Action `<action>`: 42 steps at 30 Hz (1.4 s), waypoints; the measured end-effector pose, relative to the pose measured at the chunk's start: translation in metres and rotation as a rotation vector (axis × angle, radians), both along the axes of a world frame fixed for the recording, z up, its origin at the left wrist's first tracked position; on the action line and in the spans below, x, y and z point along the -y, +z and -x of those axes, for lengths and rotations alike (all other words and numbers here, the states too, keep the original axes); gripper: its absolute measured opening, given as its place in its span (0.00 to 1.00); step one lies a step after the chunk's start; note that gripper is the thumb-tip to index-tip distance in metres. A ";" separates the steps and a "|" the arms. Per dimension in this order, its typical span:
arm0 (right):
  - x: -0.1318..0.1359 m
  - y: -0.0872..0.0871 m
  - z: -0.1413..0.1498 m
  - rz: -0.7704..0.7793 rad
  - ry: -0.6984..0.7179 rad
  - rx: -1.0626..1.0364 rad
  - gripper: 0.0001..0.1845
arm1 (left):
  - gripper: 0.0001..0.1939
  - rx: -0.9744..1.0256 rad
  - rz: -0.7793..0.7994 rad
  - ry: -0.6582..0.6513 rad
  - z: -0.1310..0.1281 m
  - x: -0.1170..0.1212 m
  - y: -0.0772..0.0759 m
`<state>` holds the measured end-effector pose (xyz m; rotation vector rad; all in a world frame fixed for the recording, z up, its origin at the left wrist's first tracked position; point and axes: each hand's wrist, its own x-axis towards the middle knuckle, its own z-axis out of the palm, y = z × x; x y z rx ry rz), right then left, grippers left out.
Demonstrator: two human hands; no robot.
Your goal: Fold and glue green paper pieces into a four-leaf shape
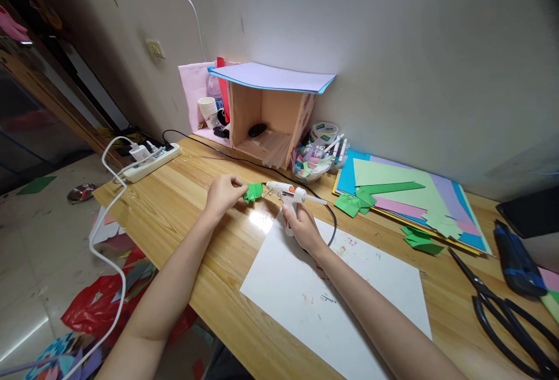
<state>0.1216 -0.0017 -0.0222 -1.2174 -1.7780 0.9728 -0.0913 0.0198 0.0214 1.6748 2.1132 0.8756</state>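
Note:
My left hand (pixel 225 195) pinches a small piece of green paper (pixel 253 192) with cut edges, just above the wooden table (pixel 205 164). My right hand (pixel 304 227) is wrapped around the handle of a white hot glue gun (pixel 286 192) with an orange detail. The gun's nozzle points left and is close to the green paper; whether they touch I cannot tell. A glue stick (pixel 317 200) juts from the gun's back end. Beneath my right forearm lies a white sheet (pixel 279 287) with coloured marks.
Coloured paper sheets (pixel 388 173) and green cut-outs (pixel 421 241) lie to the right. Black scissors (pixel 502 310) and a blue-black cutter (pixel 517 260) are at the right edge. A box (pixel 301 127), a tub of scraps (pixel 312 164) and a power strip (pixel 152 163) stand behind.

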 end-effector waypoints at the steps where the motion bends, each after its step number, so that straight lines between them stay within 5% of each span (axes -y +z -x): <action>1: 0.000 0.000 0.000 -0.001 0.002 0.001 0.18 | 0.08 -0.001 0.000 -0.001 0.000 0.000 0.000; 42: 0.002 0.003 0.000 -0.008 0.014 0.016 0.18 | 0.09 -0.020 -0.041 0.033 0.001 0.001 0.004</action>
